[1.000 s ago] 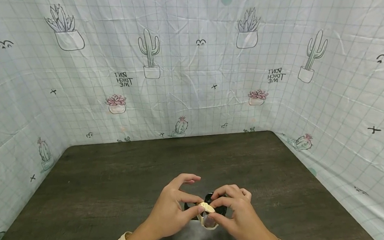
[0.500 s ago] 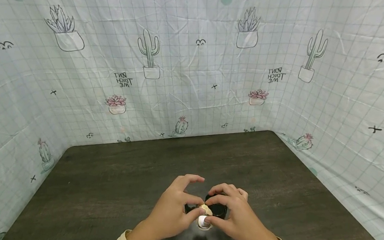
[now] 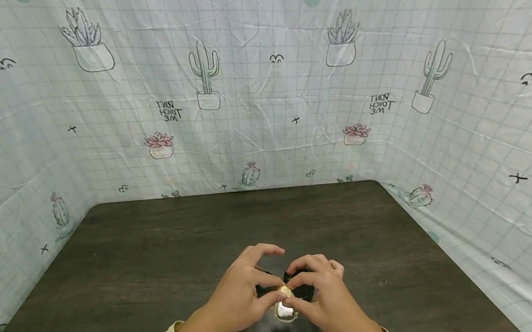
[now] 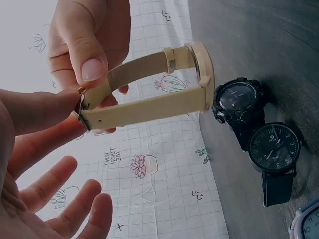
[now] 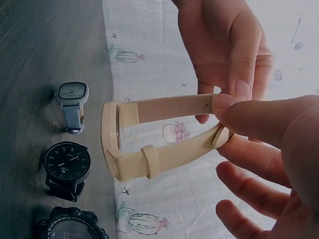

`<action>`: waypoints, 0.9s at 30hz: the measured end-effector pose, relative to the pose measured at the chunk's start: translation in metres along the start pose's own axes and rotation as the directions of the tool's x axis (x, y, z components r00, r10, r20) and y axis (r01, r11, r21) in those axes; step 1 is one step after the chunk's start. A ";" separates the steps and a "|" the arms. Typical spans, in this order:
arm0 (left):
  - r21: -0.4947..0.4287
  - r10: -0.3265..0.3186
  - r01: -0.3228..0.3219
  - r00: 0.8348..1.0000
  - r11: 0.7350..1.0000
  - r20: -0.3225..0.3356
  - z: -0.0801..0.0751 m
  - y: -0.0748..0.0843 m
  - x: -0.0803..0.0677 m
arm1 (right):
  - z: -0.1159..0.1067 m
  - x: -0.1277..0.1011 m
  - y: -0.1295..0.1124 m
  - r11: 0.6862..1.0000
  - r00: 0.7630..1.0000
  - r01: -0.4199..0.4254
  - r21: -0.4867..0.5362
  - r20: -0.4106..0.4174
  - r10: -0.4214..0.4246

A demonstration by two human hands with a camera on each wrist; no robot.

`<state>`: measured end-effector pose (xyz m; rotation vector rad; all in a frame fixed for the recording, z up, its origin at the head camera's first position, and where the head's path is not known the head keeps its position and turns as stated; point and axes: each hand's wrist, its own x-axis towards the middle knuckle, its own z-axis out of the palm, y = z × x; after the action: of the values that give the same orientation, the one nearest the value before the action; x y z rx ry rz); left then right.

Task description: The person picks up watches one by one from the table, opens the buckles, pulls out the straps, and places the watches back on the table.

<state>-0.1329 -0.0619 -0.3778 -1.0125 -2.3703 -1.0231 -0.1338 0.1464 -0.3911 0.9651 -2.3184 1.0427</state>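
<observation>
Both hands meet above the near edge of the dark wooden table; the left hand and right hand each pinch the strap ends of a cream plastic-strapped wristwatch between thumb and forefinger, remaining fingers spread. The watch hangs clear of the table; two black wristwatches and a pale blue wristwatch lie below.

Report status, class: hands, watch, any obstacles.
Both hands pinch the beige watch at its strap ends, held above the table. Three more watches below. Nothing in the way.
</observation>
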 end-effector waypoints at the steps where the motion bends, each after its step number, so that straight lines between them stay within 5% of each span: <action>1: -0.010 -0.006 0.006 1.000 1.000 0.001 0.000 0.000 0.000 | -0.001 0.000 -0.001 1.000 1.000 0.000 0.003 -0.002 0.000; 7: -0.052 -0.045 0.047 0.999 0.998 0.030 -0.002 -0.001 -0.002 | -0.002 -0.002 -0.002 1.000 1.000 -0.015 0.007 0.016 0.015; 11: 0.038 -0.046 0.043 0.994 0.998 0.100 -0.006 0.002 0.001 | 0.000 0.000 -0.001 1.000 0.999 0.016 0.012 0.030 -0.016; 17: 0.303 0.028 -0.094 0.976 0.948 0.215 -0.012 0.009 0.011 | 0.004 0.002 0.000 0.998 0.997 0.058 -0.027 0.061 -0.057; 21: 0.345 0.086 -0.160 0.971 0.925 0.222 -0.015 0.011 0.013 | 0.005 0.002 -0.001 0.997 0.997 0.062 -0.046 0.054 -0.059; 27: 0.244 0.028 -0.073 0.983 0.967 0.180 -0.016 0.007 0.010 | 0.003 0.002 -0.002 0.999 0.999 0.043 -0.021 0.018 -0.043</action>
<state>-0.1335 -0.0655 -0.3578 -1.0985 -2.5199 -0.6169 -0.1338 0.1422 -0.3912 1.0151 -2.3077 0.9936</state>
